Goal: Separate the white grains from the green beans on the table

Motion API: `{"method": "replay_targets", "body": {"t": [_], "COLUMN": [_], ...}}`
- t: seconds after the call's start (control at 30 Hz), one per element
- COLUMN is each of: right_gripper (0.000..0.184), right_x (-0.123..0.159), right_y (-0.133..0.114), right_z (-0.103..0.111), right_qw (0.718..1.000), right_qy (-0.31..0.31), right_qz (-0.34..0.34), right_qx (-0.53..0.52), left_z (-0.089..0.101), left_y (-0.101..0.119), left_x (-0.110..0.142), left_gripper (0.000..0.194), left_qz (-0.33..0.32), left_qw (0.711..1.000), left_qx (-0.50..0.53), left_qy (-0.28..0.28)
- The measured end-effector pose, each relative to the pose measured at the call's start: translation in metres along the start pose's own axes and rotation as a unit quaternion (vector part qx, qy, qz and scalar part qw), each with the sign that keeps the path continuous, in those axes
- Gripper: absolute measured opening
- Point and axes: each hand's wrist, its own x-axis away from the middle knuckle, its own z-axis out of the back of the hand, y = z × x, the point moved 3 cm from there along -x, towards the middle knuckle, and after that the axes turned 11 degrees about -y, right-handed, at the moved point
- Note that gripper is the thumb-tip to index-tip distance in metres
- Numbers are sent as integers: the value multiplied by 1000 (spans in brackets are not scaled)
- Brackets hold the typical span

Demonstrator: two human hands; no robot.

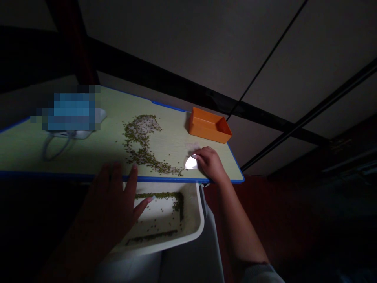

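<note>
Small green beans (141, 137) lie scattered over a pale table (88, 153) with a blue edge. My right hand (209, 163) rests on the table near its right end, its fingers closed on a small white card (191, 163) that touches the end of the bean trail. My left hand (113, 200) is spread open at the table's front edge, with its fingers over the rim of a white tray (194, 224) held below the edge. Some beans lie along the tray's inner walls.
An orange box (209, 126) stands at the table's far right corner. A white device with a cable (59, 137) sits on the left part of the table. The room around is dark.
</note>
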Motion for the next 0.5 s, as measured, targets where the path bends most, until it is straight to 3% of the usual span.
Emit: {"method": "replay_targets", "body": {"t": [0.2,0.5], "right_gripper": [15,12], "right_x": [5,13], "right_y": [-1,-10], "right_z": [4,0], "right_qw": [1000,997], "right_qy": [-13,-45], "right_qz": [3,34], "right_qx": [-24,-55], "left_z": [2,2], "left_y": [-2,-1], "left_x": [1,-1], "left_gripper": [74,75], "left_qz": [-3,-2], "left_qw": [999,1000], "left_qx": [43,16], "left_qy": [11,5]}}
